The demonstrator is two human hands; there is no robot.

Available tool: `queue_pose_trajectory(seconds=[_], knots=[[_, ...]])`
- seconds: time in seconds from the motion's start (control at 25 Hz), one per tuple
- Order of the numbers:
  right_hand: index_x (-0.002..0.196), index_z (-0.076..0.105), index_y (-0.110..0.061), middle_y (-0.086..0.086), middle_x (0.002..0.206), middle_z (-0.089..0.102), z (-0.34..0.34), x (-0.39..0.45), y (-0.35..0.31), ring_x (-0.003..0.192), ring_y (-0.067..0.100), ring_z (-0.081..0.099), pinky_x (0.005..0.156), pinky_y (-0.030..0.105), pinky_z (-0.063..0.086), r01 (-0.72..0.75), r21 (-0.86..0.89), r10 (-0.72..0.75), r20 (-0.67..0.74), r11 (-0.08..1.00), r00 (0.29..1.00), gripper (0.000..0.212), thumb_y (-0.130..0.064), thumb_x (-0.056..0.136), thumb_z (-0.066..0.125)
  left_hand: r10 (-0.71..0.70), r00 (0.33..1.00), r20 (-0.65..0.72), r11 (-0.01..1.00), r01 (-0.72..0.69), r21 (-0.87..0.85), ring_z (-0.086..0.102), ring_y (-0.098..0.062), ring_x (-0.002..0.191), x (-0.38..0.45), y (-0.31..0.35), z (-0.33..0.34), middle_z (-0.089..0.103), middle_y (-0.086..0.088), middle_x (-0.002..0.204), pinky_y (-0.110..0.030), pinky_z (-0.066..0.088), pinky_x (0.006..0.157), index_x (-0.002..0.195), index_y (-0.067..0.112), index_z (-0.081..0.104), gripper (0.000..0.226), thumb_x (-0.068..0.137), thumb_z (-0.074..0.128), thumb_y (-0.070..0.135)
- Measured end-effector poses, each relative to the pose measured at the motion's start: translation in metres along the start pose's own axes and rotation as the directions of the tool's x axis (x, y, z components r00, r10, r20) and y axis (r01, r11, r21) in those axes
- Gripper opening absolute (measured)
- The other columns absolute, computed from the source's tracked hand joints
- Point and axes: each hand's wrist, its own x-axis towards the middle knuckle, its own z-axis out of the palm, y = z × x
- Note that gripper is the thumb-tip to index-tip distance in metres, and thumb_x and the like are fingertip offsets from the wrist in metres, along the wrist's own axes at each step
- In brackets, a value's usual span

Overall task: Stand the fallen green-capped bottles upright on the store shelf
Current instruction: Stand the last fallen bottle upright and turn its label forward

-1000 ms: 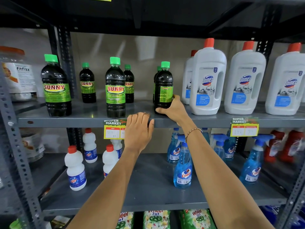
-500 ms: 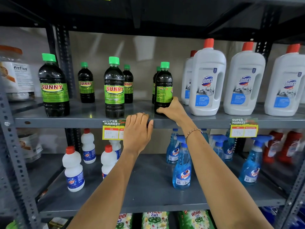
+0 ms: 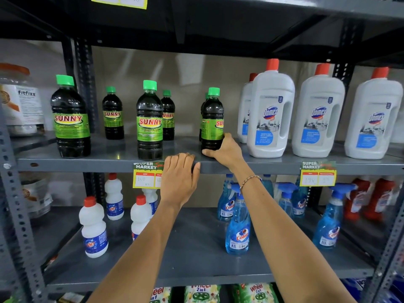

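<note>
**A:** Right hand (image 3: 227, 153) is wrapped low around the rightmost green-capped bottle (image 3: 212, 121), thumb across the front of its base, the other fingers hidden behind it. Is that a firm grip?

**B:** It looks closed on the base, and the bottle stands upright near the front edge of the shelf (image 3: 109, 165), just beside the white Domex bottle (image 3: 271, 114). Its label is turned partly sideways. The left hand (image 3: 180, 180) holds nothing; its fingers are hooked flat over the shelf lip, next to the price tag (image 3: 147, 176).

**A:** And the other green-capped ones?

**B:** All that I can see are standing: two large ones at the front (image 3: 70, 117) (image 3: 150, 121), two smaller ones further back (image 3: 112, 114) (image 3: 168, 117), and one mostly hidden behind the held bottle. I see none lying down.

**A:** So what could go wrong?

**B:** My guess is the risk sits at that front edge. With the hold so low and the weight high, a quick twist or pull could tip the bottle forward off the shelf onto the blue spray bottles (image 3: 237, 224) below. A shove backward could knock the hidden bottle behind it, and a sideways slide would bump the Domex bottle.

**A:** Anything else?

**B:** Letting go before the base sits flat could leave it rocking.
</note>
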Motion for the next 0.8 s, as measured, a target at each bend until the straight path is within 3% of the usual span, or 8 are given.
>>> queue_pose_trajectory(seconds=[0.08, 0.16, 0.28, 0.36, 0.52, 0.8], knots=[[0.125, 0.043, -0.007, 0.007, 0.121, 0.057, -0.0006, 0.0025, 0.0002, 0.111, 0.023, 0.056, 0.096, 0.04, 0.048, -0.017, 0.05, 0.016, 0.022, 0.999, 1.0, 0.077, -0.035, 0.065, 0.083, -0.005, 1.0, 0.013, 1.0, 0.005, -0.005, 0.055, -0.029, 0.086, -0.0001, 0.0009, -0.0016, 0.064, -0.009, 0.099, -0.037, 0.038, 0.085, 0.101, 0.007, 0.061, 0.034, 0.099, 0.039, 0.032], [0.127, 0.045, -0.006, 0.009, 0.121, 0.06, -0.0046, 0.0076, 0.0008, 0.114, 0.025, 0.057, 0.1, 0.042, 0.047, -0.076, 0.19, 0.052, 0.131, 0.979, 0.99, 0.071, -0.022, 0.067, 0.082, -0.011, 1.0, 0.024, 1.0, 0.011, -0.007, 0.055, -0.028, 0.086, 0.0004, 0.0005, -0.0034, 0.063, -0.009, 0.1, -0.036, 0.037, 0.085, 0.101, 0.007, 0.061, 0.033, 0.099, 0.04, 0.032], [0.125, 0.048, -0.006, 0.004, 0.118, 0.062, -0.0032, 0.0051, 0.0029, 0.11, 0.02, 0.058, 0.099, 0.039, 0.047, -0.041, 0.132, 0.029, 0.095, 0.99, 0.995, 0.068, -0.022, 0.068, 0.082, -0.021, 0.999, 0.038, 1.0, 0.021, -0.014, 0.055, -0.028, 0.088, 0.0007, 0.0005, -0.0046, 0.064, -0.008, 0.1, -0.036, 0.037, 0.086, 0.102, 0.008, 0.062, 0.033, 0.099, 0.039, 0.032], [0.127, 0.041, -0.007, 0.004, 0.12, 0.057, -0.0014, 0.0006, 0.0012, 0.109, 0.019, 0.054, 0.095, 0.036, 0.046, -0.014, 0.053, 0.013, 0.007, 0.999, 1.0, 0.078, -0.033, 0.067, 0.083, -0.018, 0.999, 0.05, 1.0, 0.018, -0.015, 0.056, -0.028, 0.089, 0.0006, 0.0007, -0.0048, 0.064, -0.009, 0.101, -0.037, 0.037, 0.087, 0.102, 0.008, 0.062, 0.034, 0.099, 0.038, 0.032], [0.14, 0.024, -0.006, 0.01, 0.133, 0.053, -0.0058, 0.0038, 0.001, 0.115, 0.022, 0.052, 0.101, 0.036, 0.044, -0.09, 0.247, 0.055, 0.146, 0.965, 0.988, 0.085, -0.015, 0.074, 0.077, -0.023, 0.999, 0.045, 0.999, 0.025, -0.022, 0.056, -0.028, 0.089, 0.0003, 0.0004, -0.0041, 0.064, -0.008, 0.101, -0.036, 0.037, 0.087, 0.102, 0.008, 0.061, 0.034, 0.099, 0.038, 0.032], [0.128, 0.043, -0.007, 0.013, 0.128, 0.051, -0.0015, 0.0029, 0.0016, 0.119, 0.027, 0.051, 0.103, 0.044, 0.043, -0.018, -0.022, 0.018, -0.018, 1.0, 1.0, 0.079, -0.038, 0.066, 0.082, -0.032, 0.998, 0.048, 0.999, 0.033, -0.019, 0.056, -0.028, 0.09, -0.0006, 0.0009, -0.0019, 0.064, -0.008, 0.102, -0.038, 0.039, 0.088, 0.103, 0.008, 0.061, 0.034, 0.099, 0.038, 0.033]])
